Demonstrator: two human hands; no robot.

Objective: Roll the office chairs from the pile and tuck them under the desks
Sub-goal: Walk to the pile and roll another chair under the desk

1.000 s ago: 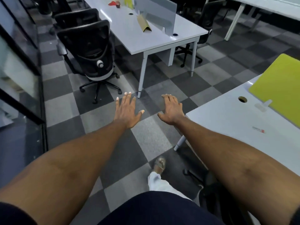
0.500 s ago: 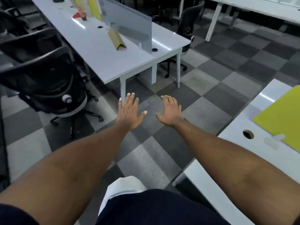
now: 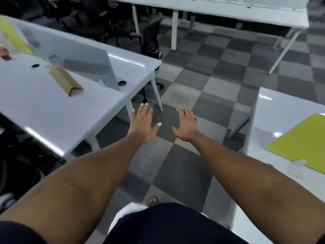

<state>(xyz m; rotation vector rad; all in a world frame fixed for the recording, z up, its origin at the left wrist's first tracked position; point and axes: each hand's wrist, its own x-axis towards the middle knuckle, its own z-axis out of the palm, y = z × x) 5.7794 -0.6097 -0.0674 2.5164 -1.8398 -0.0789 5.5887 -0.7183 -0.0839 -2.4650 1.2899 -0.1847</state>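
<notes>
Both arms are reaching straight out over the aisle, palms facing down. The left grip is hanging released, fingers straight and slightly spread, grasping nothing. The right grip is floating just beside it, also released, fingers relaxed and holding nothing. Neither one is touching a chair or a worktop.

The person is standing on the grey checkered carpet between the left worktop and the right worktop. A foot and a white trouser leg are showing below the dark shirt.

One black office chair is sitting at the far end of the left worktop, well apart from both grips, its seat partly hidden behind the worktop's corner. More dark chairs are crowding together behind that worktop in the far left corner, too dim to count. A dark blurred shape is lying low beside the near edge of the left worktop; I cannot tell what it is.

On the left worktop a folded cardboard strip is lying flat near a grey divider screen, which is standing upright along the middle. A round cable hole is showing just beside the screen's end. A yellow-green panel is lying on the right worktop. A third worktop is running across the far side of the room.
</notes>
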